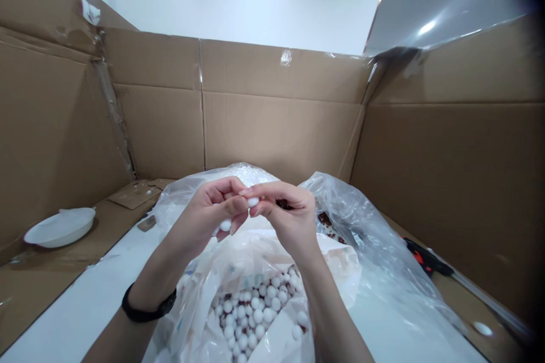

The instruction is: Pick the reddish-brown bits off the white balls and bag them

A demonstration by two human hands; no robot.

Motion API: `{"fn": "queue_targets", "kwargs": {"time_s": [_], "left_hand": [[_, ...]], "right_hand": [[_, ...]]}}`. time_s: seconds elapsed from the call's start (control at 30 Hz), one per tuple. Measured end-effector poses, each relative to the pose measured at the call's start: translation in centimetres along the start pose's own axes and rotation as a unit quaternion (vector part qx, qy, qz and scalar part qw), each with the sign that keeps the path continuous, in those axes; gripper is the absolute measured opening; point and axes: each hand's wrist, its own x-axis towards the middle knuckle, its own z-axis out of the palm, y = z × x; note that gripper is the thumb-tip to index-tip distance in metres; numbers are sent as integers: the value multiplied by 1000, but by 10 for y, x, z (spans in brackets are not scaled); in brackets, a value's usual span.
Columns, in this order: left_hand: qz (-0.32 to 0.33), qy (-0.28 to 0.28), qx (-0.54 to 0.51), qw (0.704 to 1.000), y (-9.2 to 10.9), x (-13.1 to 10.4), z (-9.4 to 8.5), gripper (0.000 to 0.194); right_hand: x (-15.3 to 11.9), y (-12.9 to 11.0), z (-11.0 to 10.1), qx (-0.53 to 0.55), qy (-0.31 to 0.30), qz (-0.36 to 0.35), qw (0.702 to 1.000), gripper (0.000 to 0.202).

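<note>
white between the fingertips: pinching a small white round ball (pixel 252 202) with the right hand (pixel 293 212), nearly closed at thumb and forefinger, and meeting it from the other side with the fingertips of the left hand (pixel 219 207). curling the left fingers loosely inward, partly closed, around two more white balls (pixel 225 226) low in the grasp. wearing a black wristband (pixel 148 307) on the left wrist.

just below both hands, lying open on the white flat desk (pixel 123 272): a thin see-through plastic bag (pixel 238 255) with faint coloured print, filled with many matte white balls (pixel 258 315) and showing reddish-brown between them. behind and to the right, spread in wrinkles: clear plastic sheeting (pixel 383 261), with dark reddish-brown pieces (pixel 327 221) near the right wrist.

far left, resting on brown cardboard (pixel 106 238): a shallow white oval dish (pixel 59 229). at the right edge, lying slantwise: a black-and-red handled tool with a long metal shaft (pixel 428 259), near a small white oval piece (pixel 482 329). enclosed at left, back and right by tall brown cardboard walls (pixel 281 119), joined at the corners with clear shiny tape (pixel 111 105).
</note>
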Motion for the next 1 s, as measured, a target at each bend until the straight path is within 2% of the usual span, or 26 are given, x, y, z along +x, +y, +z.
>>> {"fn": "queue_targets", "kwargs": {"time_s": [0.1,0.23,0.3,0.47,0.63,0.77,1.0], "left_hand": [[0,18,3,1000,1,-1,1,32],[0,38,20,999,5,-2,1,29],[-1,38,31,999,7,-3,0,29],[-3,45,58,997,10,-5,0,31],[2,43,88,995,12,-9,-1,30],[8,44,103,994,12,-9,-1,30],[10,57,126,990,11,-8,-1,28]], "right_hand": [[2,1,-1,-6,-3,15,1000,8],[6,7,-5,22,-61,65,996,31],[7,10,-5,38,-75,75,994,35],[5,11,-5,37,-63,70,995,30],[4,8,-4,80,-98,58,990,21],[3,5,-4,79,-109,54,989,22],[1,-1,-1,53,-77,70,993,20]]}}
